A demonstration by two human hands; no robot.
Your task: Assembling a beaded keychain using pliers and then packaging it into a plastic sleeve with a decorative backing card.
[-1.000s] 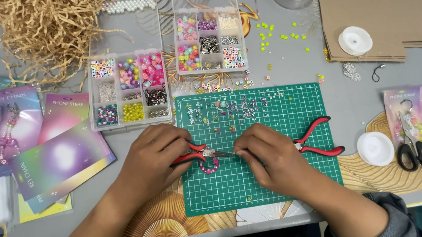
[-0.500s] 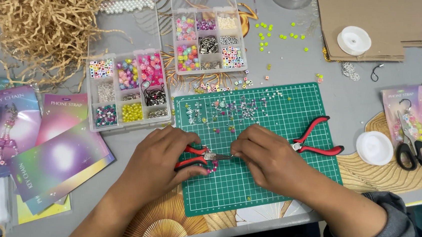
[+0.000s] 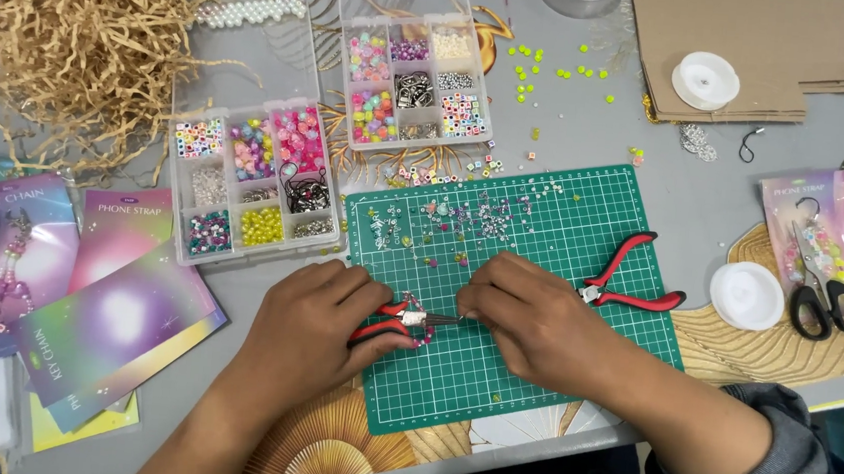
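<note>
My left hand (image 3: 309, 333) grips a pair of red-handled pliers (image 3: 397, 323) whose tip points right over the green cutting mat (image 3: 531, 376). Right at the plier tip, my right hand (image 3: 526, 320) pinches a small beaded piece with pink beads (image 3: 421, 335). Both hands meet near the mat's left-centre. A second pair of red-handled pliers (image 3: 629, 283) lies on the mat just right of my right hand. Loose small beads (image 3: 463, 220) are scattered across the mat's upper part.
Two clear bead organiser boxes (image 3: 246, 178) (image 3: 416, 81) stand behind the mat. Straw-coloured paper shred (image 3: 76, 39) fills the far left. Colourful cards (image 3: 85, 311) lie at left. Black scissors (image 3: 819, 293), white round lids (image 3: 747, 295) and brown cardboard (image 3: 758, 43) are at right.
Both hands shifted slightly while working the beaded piece at the plier tip; the pliers stay in my left hand. Nothing else moved.
</note>
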